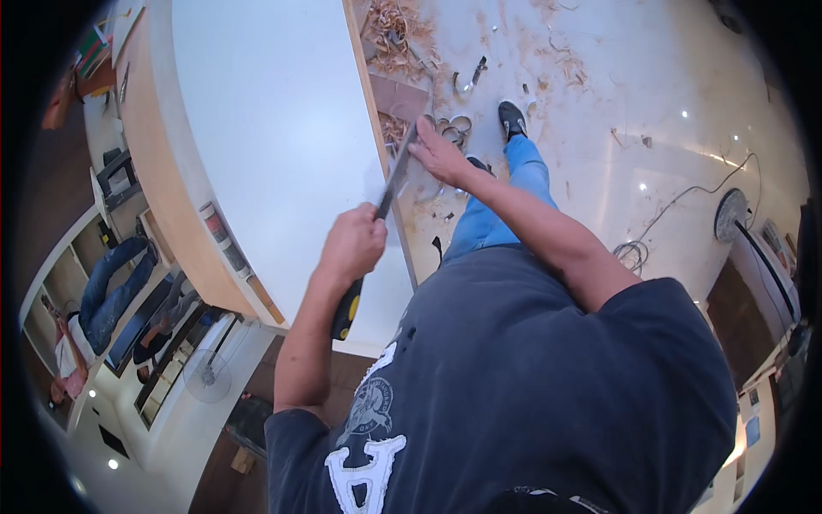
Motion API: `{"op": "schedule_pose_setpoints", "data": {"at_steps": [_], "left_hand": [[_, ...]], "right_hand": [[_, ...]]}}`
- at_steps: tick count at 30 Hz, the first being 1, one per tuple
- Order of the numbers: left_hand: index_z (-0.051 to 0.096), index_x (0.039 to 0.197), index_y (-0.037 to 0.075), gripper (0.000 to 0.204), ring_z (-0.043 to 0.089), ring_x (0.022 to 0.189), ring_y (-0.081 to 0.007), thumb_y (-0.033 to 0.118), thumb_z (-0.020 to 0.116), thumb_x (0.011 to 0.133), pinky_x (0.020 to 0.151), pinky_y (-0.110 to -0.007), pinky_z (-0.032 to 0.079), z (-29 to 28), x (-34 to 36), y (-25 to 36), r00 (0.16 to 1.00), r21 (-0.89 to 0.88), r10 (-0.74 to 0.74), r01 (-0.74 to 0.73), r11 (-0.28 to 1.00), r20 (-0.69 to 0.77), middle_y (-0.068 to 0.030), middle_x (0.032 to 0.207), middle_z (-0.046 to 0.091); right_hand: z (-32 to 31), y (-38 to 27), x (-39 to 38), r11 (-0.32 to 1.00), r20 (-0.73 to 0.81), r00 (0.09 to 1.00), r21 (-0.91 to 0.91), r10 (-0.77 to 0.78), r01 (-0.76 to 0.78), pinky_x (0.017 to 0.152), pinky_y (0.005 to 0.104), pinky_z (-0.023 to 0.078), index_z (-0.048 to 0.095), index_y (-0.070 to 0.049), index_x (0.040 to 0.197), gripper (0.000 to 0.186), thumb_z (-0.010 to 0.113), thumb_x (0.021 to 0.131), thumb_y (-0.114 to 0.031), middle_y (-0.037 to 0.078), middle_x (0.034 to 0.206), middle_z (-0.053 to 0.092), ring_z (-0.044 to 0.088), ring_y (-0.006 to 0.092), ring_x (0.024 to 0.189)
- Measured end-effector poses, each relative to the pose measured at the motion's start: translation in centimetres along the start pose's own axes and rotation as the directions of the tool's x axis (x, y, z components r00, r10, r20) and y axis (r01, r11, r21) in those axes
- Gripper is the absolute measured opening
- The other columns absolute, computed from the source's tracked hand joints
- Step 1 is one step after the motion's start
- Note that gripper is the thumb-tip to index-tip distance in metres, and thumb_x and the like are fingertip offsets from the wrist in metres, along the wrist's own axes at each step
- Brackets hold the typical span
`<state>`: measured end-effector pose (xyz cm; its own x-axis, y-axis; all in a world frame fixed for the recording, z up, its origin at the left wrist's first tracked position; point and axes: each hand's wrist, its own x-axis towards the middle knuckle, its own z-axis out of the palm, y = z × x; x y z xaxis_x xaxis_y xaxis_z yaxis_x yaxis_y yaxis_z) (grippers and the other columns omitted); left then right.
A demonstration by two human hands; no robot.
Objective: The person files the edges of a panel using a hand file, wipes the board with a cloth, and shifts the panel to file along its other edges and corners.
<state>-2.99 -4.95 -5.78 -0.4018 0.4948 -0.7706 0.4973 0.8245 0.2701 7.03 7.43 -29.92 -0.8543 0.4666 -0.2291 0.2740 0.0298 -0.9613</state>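
Spreading across the left of the view, the broad white-faced panel (pixel 265 111) looks stiff and probably heavy, its smooth face likely slick under a palm; a pale wooden edge (pixel 366 73) would give a surer hold, though a thin edge could chip. Next in size is the flat metal file (pixel 396 180), lying aslant over the panel's right-hand edge, its blade slightly blurred. It should be rigid and light enough to steer, with rough faces that bite rather than slide. The left hand (pixel 353 244) is clamped around the file at its near end, where the black-and-yellow handle (pixel 346 310) shows below the wrist; that handle is the best grip. The right hand (pixel 438 156) rests on the far tip, a good place to steady it; I cannot tell whether its fingers curl underneath. Beyond lie coiled strips (pixel 461 125), probably thin and springy, and loose shavings (pixel 396 26), surely light and brittle.
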Motion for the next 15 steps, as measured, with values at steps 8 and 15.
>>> {"op": "schedule_pose_setpoints", "data": {"at_steps": [8, 15], "left_hand": [[0.059, 0.093, -0.004, 0.017, 0.058, 0.053, -0.0197, 0.010, 0.050, 0.095, 0.053, -0.036, 0.047, -4.7, -4.8, 1.9, 0.994, -0.105, -0.009, -0.002, 0.995, -0.113, -0.0122, 0.062, 0.058], [0.058, 0.093, -0.004, 0.019, 0.065, 0.061, -0.0296, 0.014, 0.052, 0.095, 0.061, -0.042, 0.051, 1.2, -1.7, 1.1, 0.991, 0.105, 0.042, -0.029, 0.994, -0.128, -0.0199, 0.066, 0.059]], "right_hand": [[-1.3, -6.8, 1.2, 0.996, 0.056, 0.998, 0.085, -0.023, 0.018, 0.123, 0.0358, 0.020, 0.019, 0.007, 0.154, 0.076, 0.047, 0.102, -0.040, 0.028, 0.162, 0.020, 0.022, 0.0356, 0.151], [0.7, 1.4, -0.2, 0.998, 0.080, 0.995, 0.036, -0.060, 0.057, 0.123, 0.0357, 0.021, 0.013, 0.005, 0.156, 0.078, 0.050, 0.103, -0.038, 0.025, 0.162, 0.023, 0.025, 0.0350, 0.150]]}}
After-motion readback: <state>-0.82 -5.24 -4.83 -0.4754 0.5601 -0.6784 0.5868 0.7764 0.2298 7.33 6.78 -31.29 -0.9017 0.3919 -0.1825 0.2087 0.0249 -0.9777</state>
